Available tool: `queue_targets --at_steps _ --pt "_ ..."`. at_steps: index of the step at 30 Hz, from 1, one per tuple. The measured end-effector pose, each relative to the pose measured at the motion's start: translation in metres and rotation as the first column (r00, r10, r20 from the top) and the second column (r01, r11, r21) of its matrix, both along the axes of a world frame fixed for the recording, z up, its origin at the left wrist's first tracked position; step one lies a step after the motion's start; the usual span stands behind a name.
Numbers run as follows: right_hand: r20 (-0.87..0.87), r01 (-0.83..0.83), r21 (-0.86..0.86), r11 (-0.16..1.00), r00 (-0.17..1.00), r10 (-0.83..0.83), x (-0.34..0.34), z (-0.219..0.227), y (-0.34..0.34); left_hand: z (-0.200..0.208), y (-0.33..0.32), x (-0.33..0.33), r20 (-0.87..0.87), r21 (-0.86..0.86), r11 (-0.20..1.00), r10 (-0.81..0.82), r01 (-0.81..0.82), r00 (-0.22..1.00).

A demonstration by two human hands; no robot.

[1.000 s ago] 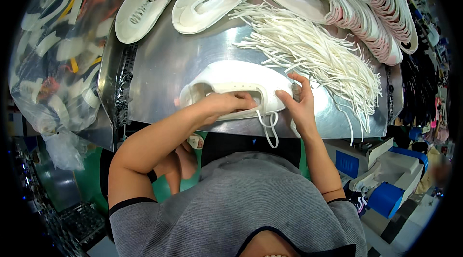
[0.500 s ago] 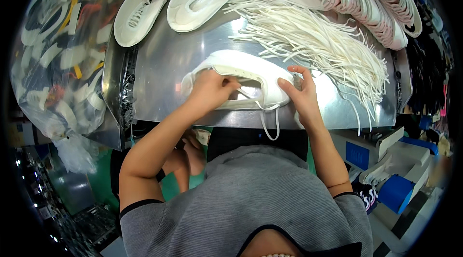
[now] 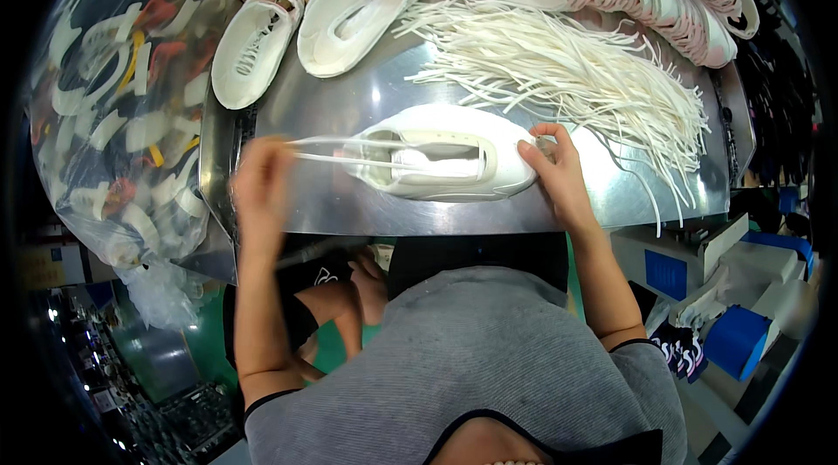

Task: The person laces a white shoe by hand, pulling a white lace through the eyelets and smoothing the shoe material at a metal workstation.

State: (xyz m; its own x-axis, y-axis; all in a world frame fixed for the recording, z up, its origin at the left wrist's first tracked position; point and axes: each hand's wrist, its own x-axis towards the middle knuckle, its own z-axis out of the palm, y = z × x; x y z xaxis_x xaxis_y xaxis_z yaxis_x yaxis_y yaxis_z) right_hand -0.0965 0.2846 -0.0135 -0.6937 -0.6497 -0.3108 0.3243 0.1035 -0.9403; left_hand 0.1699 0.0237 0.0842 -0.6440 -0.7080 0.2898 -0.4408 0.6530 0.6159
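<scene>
A white shoe upper (image 3: 441, 159) lies flat on the shiny metal table (image 3: 367, 98), straight in front of me. My left hand (image 3: 260, 181) is out to the left, blurred, pinching the two ends of a white shoelace (image 3: 332, 149) that runs taut back into the upper's eyelets. My right hand (image 3: 559, 177) presses down on the right end of the upper and holds it still.
A loose pile of white shoelaces (image 3: 567, 72) spreads over the table's right half. White uppers (image 3: 358, 6) are stacked along the far edge, and one laced white upper (image 3: 253, 41) lies at far left. A big clear bag of shoe parts (image 3: 113, 107) stands left of the table.
My left hand has left the upper's eyelets and swept out to the left, drawing the lace tight. My right hand stays on the upper's right end.
</scene>
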Motion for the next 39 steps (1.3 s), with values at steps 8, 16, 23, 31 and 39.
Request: queue_targets --at_steps 8,16,23,31,39 --pt "-0.704 0.137 0.125 0.983 0.710 -0.010 -0.015 0.029 0.022 0.034 0.065 -0.095 -0.016 -0.167 0.856 -0.499 0.489 0.867" --pt "-0.368 -0.237 -0.208 0.949 0.918 0.148 0.021 0.033 -0.028 -0.007 0.090 -0.125 -0.103 -0.040 0.850 -0.527 0.526 0.844" --pt "0.182 -0.067 -0.290 0.955 0.975 0.124 0.011 0.026 -0.018 -0.033 0.073 -0.066 0.029 0.395 0.858 -0.370 0.329 0.929" --pt "0.321 0.001 -0.480 0.877 0.931 0.175 -0.002 0.046 -0.014 -0.052 0.074 -0.114 0.126 0.987 0.137 -0.315 -0.087 0.941" --pt "-0.268 -0.554 -0.188 0.811 0.823 0.500 0.066 0.035 0.021 -0.049 0.086 -0.114 0.068 0.972 0.227 -0.058 -0.053 0.996"
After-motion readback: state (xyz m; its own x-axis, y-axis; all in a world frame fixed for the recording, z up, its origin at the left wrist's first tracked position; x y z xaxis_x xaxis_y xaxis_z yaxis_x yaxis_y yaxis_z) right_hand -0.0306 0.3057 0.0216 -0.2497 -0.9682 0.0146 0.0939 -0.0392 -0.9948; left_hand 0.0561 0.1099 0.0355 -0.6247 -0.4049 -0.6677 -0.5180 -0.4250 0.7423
